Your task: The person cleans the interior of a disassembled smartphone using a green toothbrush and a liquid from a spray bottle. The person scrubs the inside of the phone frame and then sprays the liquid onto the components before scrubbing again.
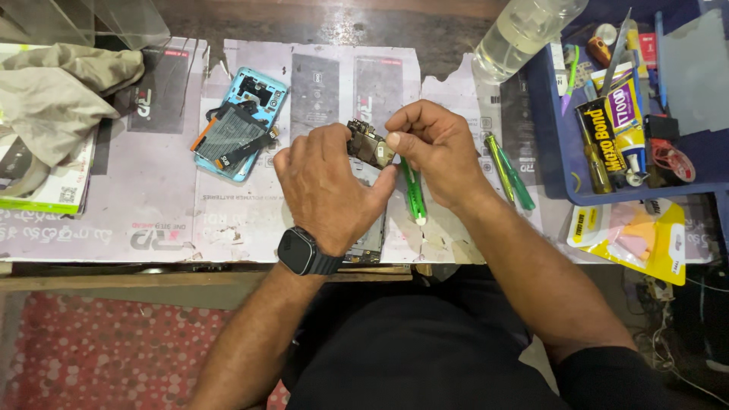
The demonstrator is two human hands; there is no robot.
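Left hand (326,186) pinching circuit board (370,144); right hand (437,152) clamped on green screwdriver (414,193). Blue phone shell (241,121) at ten o'clock.

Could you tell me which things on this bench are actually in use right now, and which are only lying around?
In use:
- left hand and right hand, both on the small circuit board
- green-handled tool in the right hand
- opened phone under the hands

Lying about:
- blue phone back
- two green screwdrivers
- water bottle
- blue tray with glue tubes
- cloth
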